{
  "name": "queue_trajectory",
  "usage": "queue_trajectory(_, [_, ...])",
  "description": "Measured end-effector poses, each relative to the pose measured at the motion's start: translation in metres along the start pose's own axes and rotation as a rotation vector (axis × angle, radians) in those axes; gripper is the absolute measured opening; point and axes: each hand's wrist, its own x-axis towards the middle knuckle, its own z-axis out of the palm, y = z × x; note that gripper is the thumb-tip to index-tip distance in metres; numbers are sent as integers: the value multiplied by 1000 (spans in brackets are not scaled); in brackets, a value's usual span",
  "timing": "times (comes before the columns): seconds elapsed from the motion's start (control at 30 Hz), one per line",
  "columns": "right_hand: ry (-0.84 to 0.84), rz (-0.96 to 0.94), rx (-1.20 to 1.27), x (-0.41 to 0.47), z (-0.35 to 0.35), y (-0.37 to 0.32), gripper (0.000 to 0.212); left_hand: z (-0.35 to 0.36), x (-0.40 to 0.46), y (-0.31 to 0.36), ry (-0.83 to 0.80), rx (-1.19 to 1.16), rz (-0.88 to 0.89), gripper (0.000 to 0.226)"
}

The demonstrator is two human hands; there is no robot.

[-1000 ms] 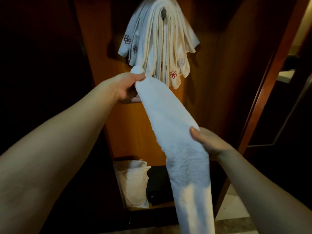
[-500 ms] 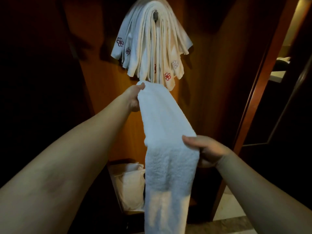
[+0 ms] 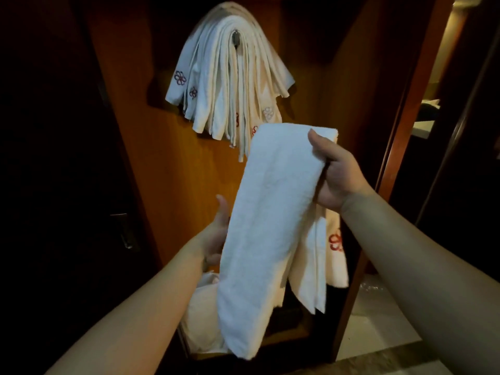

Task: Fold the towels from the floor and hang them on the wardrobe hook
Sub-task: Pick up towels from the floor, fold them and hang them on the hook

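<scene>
I hold a long white towel [image 3: 273, 212], folded into a narrow strip and doubled over, in front of the open wardrobe. My right hand [image 3: 338, 174] grips its upper fold near the top right corner, thumb on the front. My left hand [image 3: 216, 236] holds the towel's left edge lower down, its fingers hidden behind the cloth. The towel's loose ends with a red flower emblem hang behind, below my right hand. Above, several folded white towels [image 3: 232, 77] with red flower emblems hang over the wardrobe hook [image 3: 236, 39].
The wooden wardrobe back panel [image 3: 151, 163] is right behind the towel. A white bag [image 3: 200, 320] sits on the wardrobe's bottom shelf. A dark door with a handle [image 3: 121, 228] stands at left; a wooden frame [image 3: 400, 131] and pale floor tiles [image 3: 378, 320] lie at right.
The towel has been doubled over: my right hand rose with the middle to the top, and my left hand dropped from the top end to the left edge lower down.
</scene>
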Motion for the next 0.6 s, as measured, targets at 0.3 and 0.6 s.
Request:
queue_trajectory(0.3, [178, -74, 63, 18, 5, -27, 38, -24, 2, -19, -113, 256, -4, 55])
queue_trajectory(0.6, [240, -83, 81, 33, 12, -35, 48, -51, 5, -60, 155, 271, -129, 63])
